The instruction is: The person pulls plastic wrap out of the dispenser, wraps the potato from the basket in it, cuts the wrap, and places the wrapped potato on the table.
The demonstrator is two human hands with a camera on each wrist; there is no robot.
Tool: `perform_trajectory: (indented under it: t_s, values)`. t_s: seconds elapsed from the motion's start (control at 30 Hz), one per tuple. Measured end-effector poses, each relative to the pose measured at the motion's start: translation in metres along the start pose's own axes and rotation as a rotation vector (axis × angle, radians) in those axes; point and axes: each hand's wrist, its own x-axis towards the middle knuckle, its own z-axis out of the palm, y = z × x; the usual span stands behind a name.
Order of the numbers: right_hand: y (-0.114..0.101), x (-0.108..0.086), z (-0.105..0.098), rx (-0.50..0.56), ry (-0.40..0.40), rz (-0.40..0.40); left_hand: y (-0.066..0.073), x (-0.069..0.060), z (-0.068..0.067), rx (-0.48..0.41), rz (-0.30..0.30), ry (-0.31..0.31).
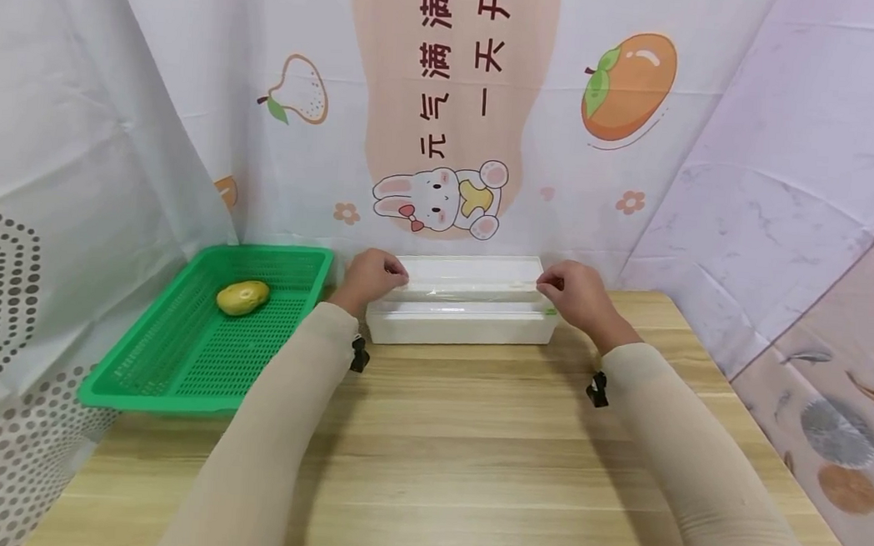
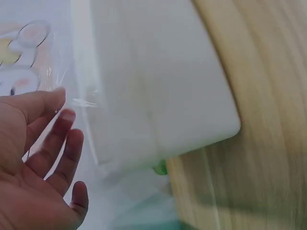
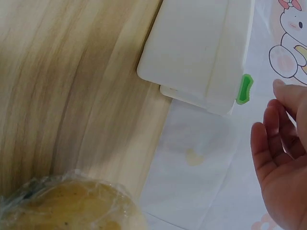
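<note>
A long white cling film dispenser (image 1: 459, 331) stands at the back of the table, its lid (image 1: 467, 268) raised. Between both hands, clear cling film (image 1: 436, 293) stretches across the dispenser's front opening. At the left end, my left hand (image 1: 371, 279) pinches the film's edge between thumb and fingertips; the left wrist view shows the film's glints (image 2: 85, 103) beside them. My right hand (image 1: 578, 297) pinches at the opposite end, near the green slider (image 3: 244, 89). The film itself hardly shows in the right wrist view.
A green basket (image 1: 207, 401) on the left holds a yellow mango (image 1: 243, 297). A film-wrapped mango (image 3: 76, 206) lies on the wooden table (image 1: 456, 458), seen only in the right wrist view. A printed curtain (image 1: 293, 172) hangs close behind the dispenser.
</note>
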Motion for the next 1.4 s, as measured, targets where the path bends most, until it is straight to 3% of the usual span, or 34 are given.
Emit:
perform_trajectory:
  t_s: [0.13,0.43,0.67,1.03,1.4]
  values:
    - [0.0,0.0,-0.002,-0.019,0.028,0.017,-0.003,-0.003,-0.011,-0.097,-0.023,-0.029]
    - [-0.003,0.0,-0.003,-0.035,0.057,0.02,0.006,-0.014,-0.028,-0.067,-0.087,0.018]
    - [-0.01,-0.001,-0.013,-0.037,0.082,-0.008,0.012,-0.016,-0.037,-0.026,-0.072,0.059]
    - [-0.02,0.0,-0.033,-0.074,0.107,-0.023,0.026,-0.02,-0.053,-0.044,-0.04,0.084]
    - [-0.031,0.001,-0.052,-0.142,0.11,-0.023,0.027,-0.022,-0.065,-0.19,-0.004,0.074]
